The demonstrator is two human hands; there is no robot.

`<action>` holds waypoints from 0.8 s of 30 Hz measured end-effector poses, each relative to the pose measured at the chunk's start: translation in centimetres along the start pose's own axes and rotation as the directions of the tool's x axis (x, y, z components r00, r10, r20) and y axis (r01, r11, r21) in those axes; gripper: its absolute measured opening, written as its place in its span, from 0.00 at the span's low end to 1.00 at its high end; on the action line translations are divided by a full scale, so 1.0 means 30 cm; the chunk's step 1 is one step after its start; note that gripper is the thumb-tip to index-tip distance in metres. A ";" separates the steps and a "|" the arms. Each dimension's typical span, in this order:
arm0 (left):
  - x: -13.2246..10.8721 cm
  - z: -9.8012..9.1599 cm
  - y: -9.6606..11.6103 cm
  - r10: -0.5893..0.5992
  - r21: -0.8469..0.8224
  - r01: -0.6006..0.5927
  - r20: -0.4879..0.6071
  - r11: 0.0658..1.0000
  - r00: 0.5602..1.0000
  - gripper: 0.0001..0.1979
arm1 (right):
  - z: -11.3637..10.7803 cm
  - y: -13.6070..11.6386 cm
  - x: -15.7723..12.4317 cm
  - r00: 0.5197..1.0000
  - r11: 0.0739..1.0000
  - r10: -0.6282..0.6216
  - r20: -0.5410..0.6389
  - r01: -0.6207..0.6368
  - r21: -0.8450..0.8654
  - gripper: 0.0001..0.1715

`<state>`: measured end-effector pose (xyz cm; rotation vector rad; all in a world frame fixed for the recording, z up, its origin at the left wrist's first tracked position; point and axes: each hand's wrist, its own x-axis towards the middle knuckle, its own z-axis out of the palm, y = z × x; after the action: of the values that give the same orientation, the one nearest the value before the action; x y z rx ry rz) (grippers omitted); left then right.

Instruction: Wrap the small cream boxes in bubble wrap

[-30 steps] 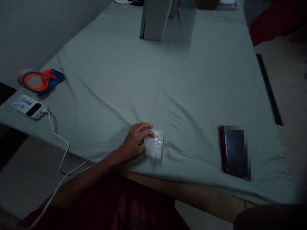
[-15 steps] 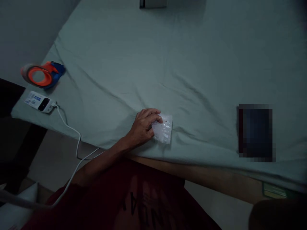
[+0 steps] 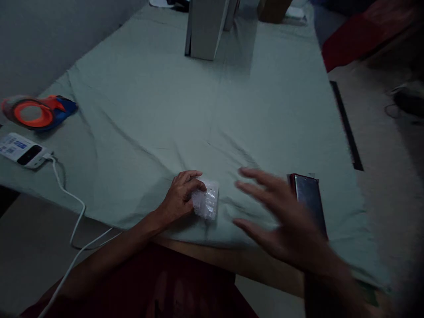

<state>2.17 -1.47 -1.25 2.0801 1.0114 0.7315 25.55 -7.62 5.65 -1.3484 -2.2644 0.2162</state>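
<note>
A small packet in clear bubble wrap (image 3: 208, 201) lies near the front edge of the cloth-covered table (image 3: 159, 106). My left hand (image 3: 182, 194) is closed around the packet's left side, with the thumb low and the fingers curled over its top. What is inside the wrap I cannot make out. To the right, my right hand (image 3: 278, 216) hangs above the table, blurred by motion, its fingers spread and nothing in them. Its fingertips point toward the packet but are apart from it. Partly behind this hand lies a dark phone (image 3: 309, 201).
An orange and blue tape dispenser (image 3: 36, 112) rests at the left. Close by is a white power bank (image 3: 24, 150), its white cable (image 3: 79, 201) trailing over the front edge. A tall pale box (image 3: 207, 31) and a brown box (image 3: 273, 9) stand farther back.
My right hand has come into view from the right, open. The view has tilted up, bringing in more of the table's far side. My left hand keeps hold of the packet.
</note>
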 end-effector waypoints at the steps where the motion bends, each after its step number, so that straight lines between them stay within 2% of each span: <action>1: -0.001 0.001 0.002 -0.006 -0.015 0.006 -0.007 1.000 1.000 0.15 | 0.036 -0.002 0.004 0.999 1.000 -0.026 0.035 0.026 -0.016 0.29; 5: -0.010 -0.005 0.005 -0.003 -0.035 0.002 -0.029 0.999 1.000 0.15 | 0.197 -0.008 -0.004 0.989 0.994 -0.066 0.134 0.078 -0.079 0.35; 7: -0.021 -0.019 -0.002 0.022 -0.032 -0.023 -0.009 0.999 1.000 0.17 | 0.246 -0.007 -0.008 0.989 0.993 -0.090 0.119 0.098 -0.071 0.35; 11: -0.045 -0.048 -0.028 0.095 -0.016 -0.093 0.114 0.996 0.989 0.30 | 0.274 0.021 0.007 0.995 0.995 -0.094 0.024 0.094 -0.008 0.31; 13: -0.040 -0.052 -0.039 0.101 0.001 -0.102 0.124 0.995 0.987 0.33 | 0.271 0.049 0.029 0.997 0.994 -0.072 -0.013 0.073 0.080 0.28; 16: -0.004 -0.051 -0.041 0.064 -0.046 -0.061 0.065 0.997 0.996 0.31 | 0.256 0.093 0.080 0.999 0.958 0.049 0.019 -0.052 0.282 0.21; 17: 0.012 -0.051 -0.039 0.034 -0.084 -0.029 0.049 0.996 0.998 0.29 | 0.248 0.104 0.099 0.990 0.925 0.115 0.076 -0.135 0.356 0.17; 19: 0.038 -0.051 -0.032 -0.045 -0.193 0.054 0.052 0.980 0.998 0.26 | 0.230 0.115 0.130 0.945 0.822 0.232 0.232 -0.318 0.473 0.15; 21: 0.052 -0.049 -0.031 -0.130 -0.323 0.155 0.096 0.934 0.987 0.27 | 0.213 0.116 0.146 0.891 0.725 0.273 0.362 -0.438 0.532 0.17; 24: 0.052 -0.039 -0.039 -0.227 -0.440 0.265 0.137 0.858 0.964 0.32 | 0.202 0.107 0.143 0.865 0.682 0.267 0.426 -0.481 0.551 0.19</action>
<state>1.65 0.75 -1.20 1.5285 0.9327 0.6701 23.43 -1.66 0.60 -1.4255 -1.8002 1.3204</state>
